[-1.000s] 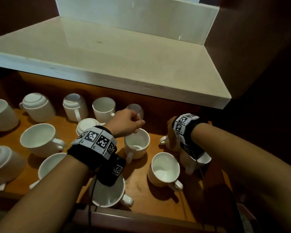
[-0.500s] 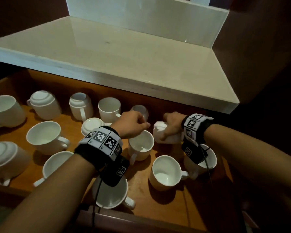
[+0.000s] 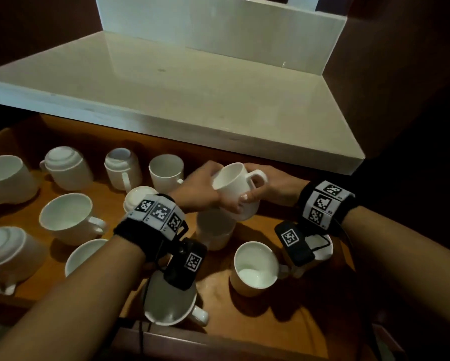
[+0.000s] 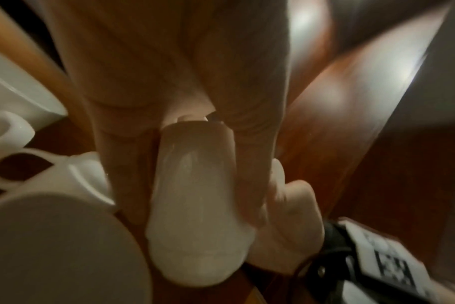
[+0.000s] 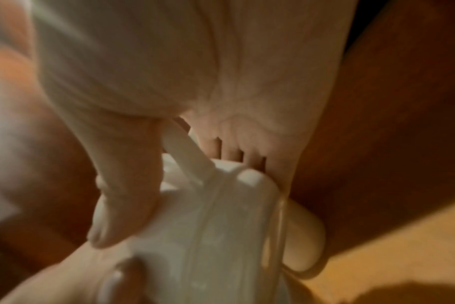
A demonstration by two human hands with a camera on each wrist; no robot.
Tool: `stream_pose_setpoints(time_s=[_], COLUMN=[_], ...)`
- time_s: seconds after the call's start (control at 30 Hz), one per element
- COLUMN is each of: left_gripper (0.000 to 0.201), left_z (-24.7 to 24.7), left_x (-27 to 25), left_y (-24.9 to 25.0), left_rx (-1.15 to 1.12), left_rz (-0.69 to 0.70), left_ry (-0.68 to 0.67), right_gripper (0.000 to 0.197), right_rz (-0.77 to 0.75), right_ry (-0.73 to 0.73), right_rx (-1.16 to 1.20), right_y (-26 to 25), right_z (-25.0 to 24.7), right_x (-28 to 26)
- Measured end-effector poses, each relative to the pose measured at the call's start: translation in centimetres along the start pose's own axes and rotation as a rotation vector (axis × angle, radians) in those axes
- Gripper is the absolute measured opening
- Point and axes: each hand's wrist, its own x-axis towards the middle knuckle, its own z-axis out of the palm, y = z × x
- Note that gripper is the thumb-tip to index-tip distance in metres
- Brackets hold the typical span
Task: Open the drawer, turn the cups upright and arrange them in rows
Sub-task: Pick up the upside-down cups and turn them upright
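The wooden drawer (image 3: 291,321) stands open with several white cups in it. Both hands hold one white cup (image 3: 231,188) in the air above the drawer's back middle. It is tilted, with its mouth facing up and left and its handle (image 3: 259,175) to the upper right. My left hand (image 3: 201,190) grips its left side; in the left wrist view the cup (image 4: 198,207) lies between the fingers (image 4: 247,160). My right hand (image 3: 272,187) grips the handle side, and its thumb (image 5: 133,195) presses the cup (image 5: 216,246) near the handle (image 5: 185,152).
Upside-down cups (image 3: 65,166) (image 3: 121,166) (image 3: 6,252) sit at the left and back. Upright cups (image 3: 166,170) (image 3: 67,217) (image 3: 255,267) stand around them, one (image 3: 213,231) directly under the held cup. A pale counter (image 3: 192,95) overhangs the drawer's back.
My right hand lifted the cup from the drawer's back right and turned it mouth-up toward the left. My left hand came over and took hold of its other side.
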Motion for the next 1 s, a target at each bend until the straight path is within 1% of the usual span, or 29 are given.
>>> stream_pose_setpoints(time_s=[0.07, 0.13, 0.23, 0.3, 0.37, 0.43, 0.5, 0.57, 0.63, 0.73, 0.8, 0.9, 1.0], left_gripper=[0.089, 0.091, 0.101, 0.105, 0.109, 0.11, 0.105, 0.093, 0.08, 0.068, 0.065, 0.061, 0.059], left_z=[-0.3, -0.1, 0.4, 0.6, 0.4, 0.2, -0.3, -1.0, -1.6, -2.0, -2.2, -3.0, -4.6], left_x=[0.0, -0.3, -0.6, -0.8, -0.7, -0.5, -0.1, 0.3, 0.6, 1.0, 1.1, 1.2, 1.2], left_y=[0.0, 0.1, 0.2, 0.2, 0.4, 0.4, -0.1, -0.8, -1.5, -1.6, -1.5, -1.7, -2.4], left_rx=[0.0, 0.06, 0.049, 0.005, -0.01, 0.027, 0.134, 0.264, 0.344, 0.314, 0.277, 0.228, 0.274], left_rz=[0.022, 0.058, 0.159, 0.207, 0.232, 0.232, 0.208, 0.136, 0.052, -0.013, -0.033, -0.049, -0.047], left_ry=[0.078, 0.142, 0.158, 0.185, 0.205, 0.19, 0.191, 0.205, 0.214, 0.195, 0.174, 0.156, 0.115], right_gripper=[0.077, 0.092, 0.108, 0.111, 0.107, 0.098, 0.092, 0.091, 0.09, 0.084, 0.083, 0.087, 0.088], right_rz=[-0.021, -0.044, -0.097, -0.095, -0.046, 0.01, 0.061, 0.1, 0.146, 0.237, 0.298, 0.35, 0.398], right_ry=[0.042, 0.077, 0.091, 0.092, 0.108, 0.162, 0.225, 0.237, 0.184, 0.092, 0.053, 0.019, -0.018], right_rx=[-0.157, -0.352, -0.647, -0.739, -0.74, -0.689, -0.7, -0.774, -0.85, -0.954, -0.992, -1.013, -1.064], right_y=[-0.6, -1.8, -3.7, -4.2, -4.3, -4.0, -3.3, -2.1, -0.8, 0.3, 0.5, 0.6, 0.6], right_z=[-0.2, -0.2, 0.2, -0.2, -0.9, -1.5, -1.5, -1.1, -0.3, 0.7, 1.2, 1.6, 2.1], right_x=[0.0, -0.1, -0.5, -0.5, -0.6, -0.8, -0.8, -0.7, -0.2, 0.9, 1.9, 3.3, 4.2])
